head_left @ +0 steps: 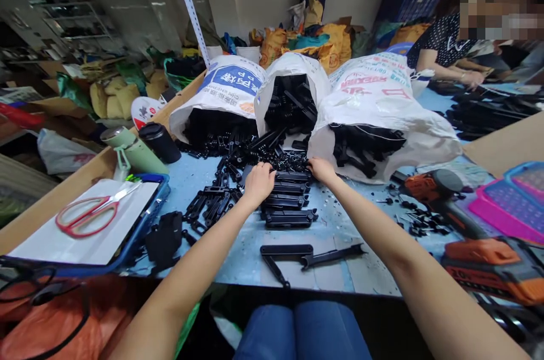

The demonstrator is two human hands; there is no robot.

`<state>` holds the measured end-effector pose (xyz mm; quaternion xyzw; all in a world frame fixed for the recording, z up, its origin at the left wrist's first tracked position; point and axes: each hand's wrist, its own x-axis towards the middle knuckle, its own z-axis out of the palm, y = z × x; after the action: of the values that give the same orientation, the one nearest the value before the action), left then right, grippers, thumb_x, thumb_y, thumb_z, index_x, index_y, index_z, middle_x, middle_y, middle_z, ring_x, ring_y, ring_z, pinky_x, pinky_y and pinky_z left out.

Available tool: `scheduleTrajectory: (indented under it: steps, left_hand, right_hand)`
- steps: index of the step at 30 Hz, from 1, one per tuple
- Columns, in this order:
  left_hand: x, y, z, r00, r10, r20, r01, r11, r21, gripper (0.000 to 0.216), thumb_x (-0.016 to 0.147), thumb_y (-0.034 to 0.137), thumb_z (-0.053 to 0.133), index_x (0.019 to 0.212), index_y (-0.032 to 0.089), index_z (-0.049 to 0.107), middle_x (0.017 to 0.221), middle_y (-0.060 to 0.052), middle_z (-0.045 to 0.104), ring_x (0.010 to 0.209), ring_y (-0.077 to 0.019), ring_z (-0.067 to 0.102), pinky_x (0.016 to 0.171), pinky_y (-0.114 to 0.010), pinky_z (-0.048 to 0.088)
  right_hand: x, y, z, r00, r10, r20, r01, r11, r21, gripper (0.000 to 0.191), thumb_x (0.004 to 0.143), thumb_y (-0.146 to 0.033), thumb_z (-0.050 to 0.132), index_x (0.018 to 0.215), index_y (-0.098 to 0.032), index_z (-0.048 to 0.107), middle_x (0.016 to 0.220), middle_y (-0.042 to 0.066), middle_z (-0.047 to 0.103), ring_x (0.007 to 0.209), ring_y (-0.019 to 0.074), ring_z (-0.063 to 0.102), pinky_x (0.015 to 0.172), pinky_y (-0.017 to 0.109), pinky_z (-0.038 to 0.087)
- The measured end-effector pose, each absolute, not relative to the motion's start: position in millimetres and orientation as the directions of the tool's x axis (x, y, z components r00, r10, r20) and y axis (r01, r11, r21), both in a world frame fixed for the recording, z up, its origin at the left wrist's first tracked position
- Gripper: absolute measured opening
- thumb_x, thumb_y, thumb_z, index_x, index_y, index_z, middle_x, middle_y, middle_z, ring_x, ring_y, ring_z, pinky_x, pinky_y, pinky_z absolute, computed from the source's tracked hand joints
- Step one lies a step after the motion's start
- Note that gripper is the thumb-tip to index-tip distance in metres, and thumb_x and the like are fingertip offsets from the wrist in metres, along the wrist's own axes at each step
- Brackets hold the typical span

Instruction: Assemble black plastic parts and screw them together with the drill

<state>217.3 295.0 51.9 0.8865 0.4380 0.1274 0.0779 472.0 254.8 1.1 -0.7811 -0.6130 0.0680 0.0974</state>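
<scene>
Both my hands reach to the far end of a row of stacked black plastic bars (289,201) on the blue table top (340,218). My left hand (258,181) is curled, knuckles up, fingers closed on the left end of the farthest bar (292,176). My right hand (321,169) grips the right end of the same bar, fingers bent under. Just beyond lies a heap of small black parts (238,150). Nearer to me, an assembled black hinged piece (306,258) lies alone.
Three white sacks (374,105) of black parts stand open behind the row. Left: a blue tray (147,218) with paper and red scissors (87,215), a green bottle (136,150), a black cup (159,142). Right: an orange power drill (437,190), pink baskets (510,201). Another person (450,42) works at far right.
</scene>
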Motion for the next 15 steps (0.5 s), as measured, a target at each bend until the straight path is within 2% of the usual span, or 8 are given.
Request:
scheduleTrajectory:
  steps: [4, 8, 12, 15]
  left_hand:
    - [195, 287, 57, 0.600, 0.784, 0.158, 0.744, -0.619, 0.250, 0.025, 0.090, 0.033, 0.041, 0.102, 0.016, 0.055, 0.099, -0.009, 0.056, 0.094, -0.0198, 0.054, 0.085, -0.030, 0.040]
    - [226, 280, 58, 0.674, 0.727, 0.131, 0.689, -0.683, 0.244, 0.023, 0.088, 0.033, 0.045, 0.100, 0.017, 0.057, 0.100, -0.008, 0.058, 0.097, -0.0193, 0.054, 0.086, -0.029, 0.040]
    - [269, 279, 55, 0.678, 0.731, 0.074, 0.701, -0.674, 0.233, 0.024, 0.087, 0.031, 0.050, 0.104, 0.016, 0.057, 0.106, -0.010, 0.057, 0.103, -0.0211, 0.052, 0.089, -0.031, 0.041]
    - [298, 282, 62, 0.690, 0.723, 0.025, 0.701, -0.677, 0.224, 0.027, 0.087, 0.032, 0.051, 0.107, 0.015, 0.055, 0.109, -0.010, 0.056, 0.100, -0.0205, 0.054, 0.086, -0.037, 0.044]
  right_hand:
    - [474, 253, 6, 0.236, 0.972, 0.000, 0.938, -0.228, -0.260, 0.026, 0.088, -0.033, 0.050, 0.104, -0.014, 0.056, 0.107, 0.006, 0.056, 0.094, 0.0171, 0.055, 0.083, 0.038, 0.046]
    - [477, 242, 17, 0.245, 0.969, 0.022, 0.921, -0.226, -0.318, 0.021, 0.086, -0.029, 0.053, 0.095, -0.011, 0.058, 0.099, 0.008, 0.059, 0.091, 0.0169, 0.054, 0.082, 0.034, 0.042]
    - [468, 231, 32, 0.296, 0.948, 0.121, 0.889, -0.227, -0.398, 0.017, 0.088, -0.025, 0.047, 0.092, -0.013, 0.059, 0.097, 0.012, 0.059, 0.093, 0.0195, 0.053, 0.083, 0.030, 0.039]
    - [455, 193, 47, 0.360, 0.906, 0.221, 0.858, -0.228, -0.461, 0.019, 0.088, -0.025, 0.043, 0.091, -0.016, 0.059, 0.095, 0.011, 0.059, 0.091, 0.0201, 0.055, 0.080, 0.030, 0.041]
